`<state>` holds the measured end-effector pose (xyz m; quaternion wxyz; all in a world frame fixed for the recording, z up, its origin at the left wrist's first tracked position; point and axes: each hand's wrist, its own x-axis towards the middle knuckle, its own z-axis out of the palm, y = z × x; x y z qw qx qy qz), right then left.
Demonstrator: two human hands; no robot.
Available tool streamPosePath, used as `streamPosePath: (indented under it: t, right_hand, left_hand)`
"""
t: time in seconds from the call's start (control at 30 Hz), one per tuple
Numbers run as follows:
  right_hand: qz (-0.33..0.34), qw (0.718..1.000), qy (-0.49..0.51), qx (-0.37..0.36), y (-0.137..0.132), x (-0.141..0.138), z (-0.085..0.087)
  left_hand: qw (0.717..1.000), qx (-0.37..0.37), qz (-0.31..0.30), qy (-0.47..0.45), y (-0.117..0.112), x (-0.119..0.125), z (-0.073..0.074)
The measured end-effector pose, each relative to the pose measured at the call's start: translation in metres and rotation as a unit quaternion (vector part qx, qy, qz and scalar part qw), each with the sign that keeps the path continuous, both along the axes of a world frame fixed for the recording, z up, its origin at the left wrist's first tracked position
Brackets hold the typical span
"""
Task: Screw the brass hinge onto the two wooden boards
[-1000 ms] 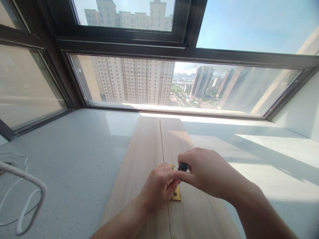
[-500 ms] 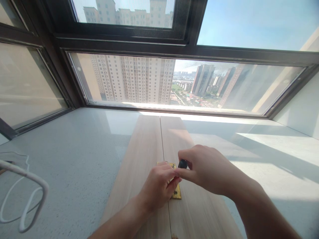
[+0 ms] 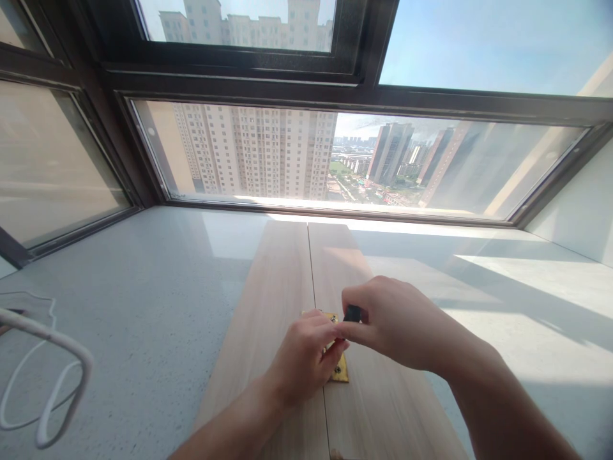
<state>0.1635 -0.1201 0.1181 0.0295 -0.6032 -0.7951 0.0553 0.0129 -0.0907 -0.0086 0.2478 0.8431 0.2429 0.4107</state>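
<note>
Two light wooden boards lie side by side on a pale stone sill, their seam running away from me. A brass hinge sits across the seam, mostly covered by my hands. My left hand rests on the hinge with its fingers curled, pressing it down. My right hand is closed around a small black tool handle, held upright over the hinge. The tool's tip is hidden behind my fingers.
A white cable loops at the left edge of the grey-white sill. Dark window frames run along the back and left. A white wall rises at the right.
My right hand has shifted slightly on the black handle, its fingers turning a little. My left hand stays on the hinge.
</note>
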Motion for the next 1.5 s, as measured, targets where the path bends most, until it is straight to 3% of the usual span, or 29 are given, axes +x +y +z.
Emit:
streamPosePath:
  t: [0.23, 0.57, 0.77, 1.03, 1.23, 1.5]
  right_hand:
    - [0.039, 0.998, 0.04, -0.016, -0.0079, 0.0023, 0.0046]
    - [-0.001, 1.0, 0.012, 0.001, 0.0008, -0.0015, 0.0021]
    - [0.038, 0.998, 0.048, -0.017, -0.0049, 0.0002, 0.0074]
    - [-0.012, 1.0, 0.007, 0.002, 0.0006, -0.0003, 0.0029]
    - [0.021, 0.999, 0.034, -0.017, -0.0053, 0.0005, 0.0074]
    - [0.006, 1.0, -0.004, 0.013, -0.001, -0.0008, -0.0006]
  left_hand:
    - [1.0, -0.008, -0.006, 0.002, -0.0008, 0.0015, 0.0005]
    - [1.0, -0.013, 0.001, -0.001, 0.0003, 0.0018, -0.0009]
    - [1.0, -0.026, -0.004, 0.017, -0.0004, 0.0023, 0.0003]
    - [1.0, 0.005, 0.014, 0.012, -0.0005, 0.0021, 0.0006]
    - [1.0, -0.002, 0.006, 0.008, -0.0019, 0.0023, 0.0006]
    - [1.0, 0.0, 0.011, 0.001, -0.001, 0.0017, 0.0005]
